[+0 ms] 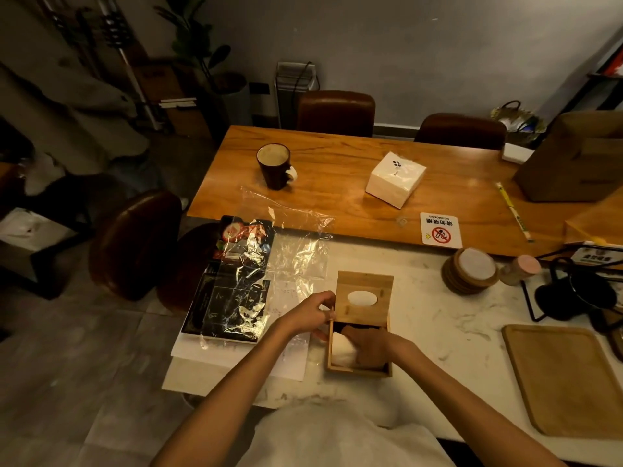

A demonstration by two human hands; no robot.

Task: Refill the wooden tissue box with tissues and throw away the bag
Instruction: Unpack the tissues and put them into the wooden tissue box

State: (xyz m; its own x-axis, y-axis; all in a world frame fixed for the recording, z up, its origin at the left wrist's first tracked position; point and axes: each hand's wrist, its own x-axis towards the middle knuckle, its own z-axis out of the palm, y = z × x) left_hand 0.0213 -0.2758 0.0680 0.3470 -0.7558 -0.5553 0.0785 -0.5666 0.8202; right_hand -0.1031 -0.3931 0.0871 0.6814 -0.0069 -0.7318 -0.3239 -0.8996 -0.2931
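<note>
right hand (367, 345) is down inside the wooden tissue box (359, 352) on the table (438, 332), flat on the tissues (342, 348). left hand (312, 313) pinches the box's left edge beside the lid (364, 298). i'd press evenly so nothing bunches up. empty bag (269, 264) lies left.

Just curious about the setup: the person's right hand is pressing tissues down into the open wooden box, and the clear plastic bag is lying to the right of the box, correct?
Not quite. The head view shows the plastic bag lying left of the wooden box, over a dark booklet. The right hand is indeed inside, on the tissues.
</note>
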